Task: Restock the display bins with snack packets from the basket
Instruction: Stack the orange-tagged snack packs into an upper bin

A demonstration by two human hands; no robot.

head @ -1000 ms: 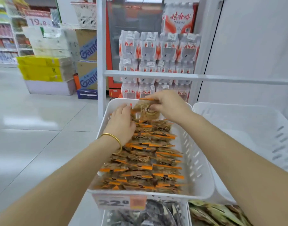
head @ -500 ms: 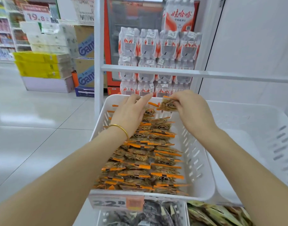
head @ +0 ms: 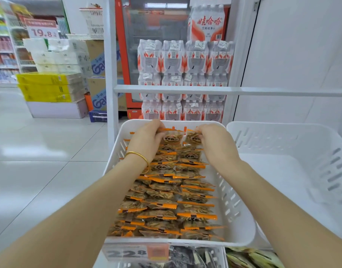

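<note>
A white display bin [head: 241, 227] in front of me holds rows of several clear snack packets [head: 166, 206] with orange edges. At the bin's far end my left hand [head: 147, 142], a gold bangle on its wrist, pinches one packet [head: 171, 139] upright. Beside it my right hand [head: 214, 144] pinches a second packet [head: 193, 139] the same way. The two packets stand side by side, nearly touching. The basket is not in view.
A second white bin [head: 294, 144] stands to the right. A price tag [head: 135, 252] hangs on the front rim, with lower bins of other snacks beneath. A white rack bar [head: 185, 89] crosses above; stacked water packs [head: 185, 78] stand behind it. Tiled floor lies left.
My left hand has reached to the bin's far end and taken hold of a packet. My right hand has moved its packet to the far row beside it.
</note>
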